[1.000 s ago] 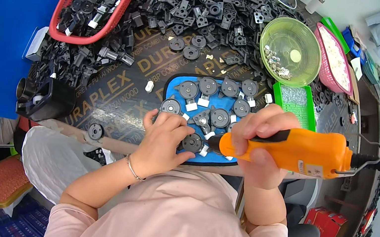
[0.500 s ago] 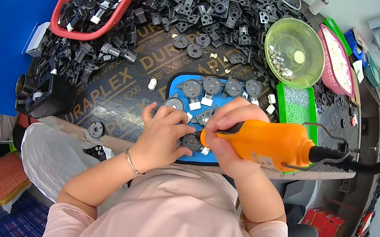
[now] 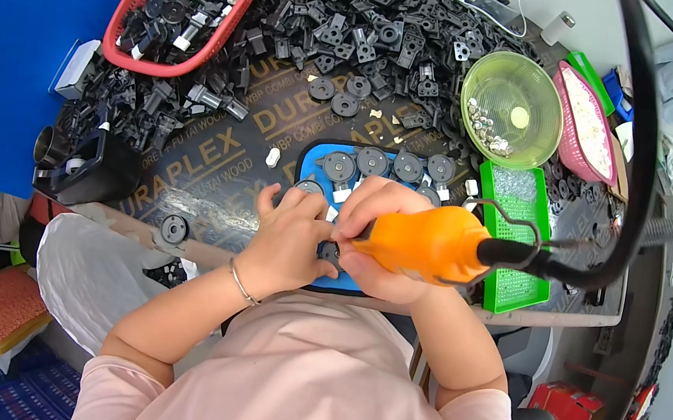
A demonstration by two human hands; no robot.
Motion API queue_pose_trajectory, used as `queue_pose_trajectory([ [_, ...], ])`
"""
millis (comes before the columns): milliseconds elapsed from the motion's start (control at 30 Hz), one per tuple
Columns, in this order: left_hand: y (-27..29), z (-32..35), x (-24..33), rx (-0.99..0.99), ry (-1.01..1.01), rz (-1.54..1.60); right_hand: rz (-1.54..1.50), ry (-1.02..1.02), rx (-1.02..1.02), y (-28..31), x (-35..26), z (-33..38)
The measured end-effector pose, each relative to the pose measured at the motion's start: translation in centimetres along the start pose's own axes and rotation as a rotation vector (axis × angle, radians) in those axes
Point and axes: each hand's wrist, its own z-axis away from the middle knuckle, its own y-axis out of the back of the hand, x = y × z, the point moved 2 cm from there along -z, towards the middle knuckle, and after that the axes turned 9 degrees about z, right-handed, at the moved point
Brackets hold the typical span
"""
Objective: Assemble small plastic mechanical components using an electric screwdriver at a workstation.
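Observation:
My right hand [image 3: 385,282] is wrapped round an orange electric screwdriver [image 3: 427,241], whose tip end is hidden behind my fingers. Close against it, my left hand [image 3: 285,239] holds a round black plastic part [image 3: 329,252] between thumb and fingers near the front of a blue mat [image 3: 309,166]. Much of that part is covered by both hands. Further back on the mat stands a row of similar round black parts [image 3: 372,161], some with white pieces attached.
Loose black parts [image 3: 358,27] are heaped at the back. A red basket [image 3: 114,30] sits far left, a black holder [image 3: 108,167] nearer. On the right are a green bowl [image 3: 533,150], a pink basket [image 3: 564,150] and a green tray [image 3: 508,303]. A black cable [image 3: 640,163] hangs beside them.
The screwdriver has swung to the left and stands more upright, its cable shifting left with it. My right hand has turned along with it. My left hand stays on the black part.

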Motion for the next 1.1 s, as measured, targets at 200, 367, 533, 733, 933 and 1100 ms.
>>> queue_pose_trajectory([
  [200,0.4,0.0,0.5,-0.101,0.055,0.007,-0.560,0.106,0.227,4.8,-0.9,-0.5],
  [367,1.6,-1.5,-0.5,-0.042,0.008,0.081,-0.331,0.132,0.504,12.6,-1.5,3.2],
  [533,2.8,-9.3,-6.1,0.264,0.067,0.007,-0.063,0.039,0.850,18.2,-0.1,10.1],
  [733,1.1,-15.2,-7.5,0.203,0.158,-0.197,0.084,-0.086,1.046,20.2,0.8,14.3],
  [933,0.6,-16.3,-7.8,0.154,0.191,-0.303,0.088,-0.102,1.033,20.7,0.8,15.3],
  [1100,1.1,-11.7,-0.8,0.131,-0.069,-0.170,0.068,-0.035,1.043,21.1,0.7,15.7],
])
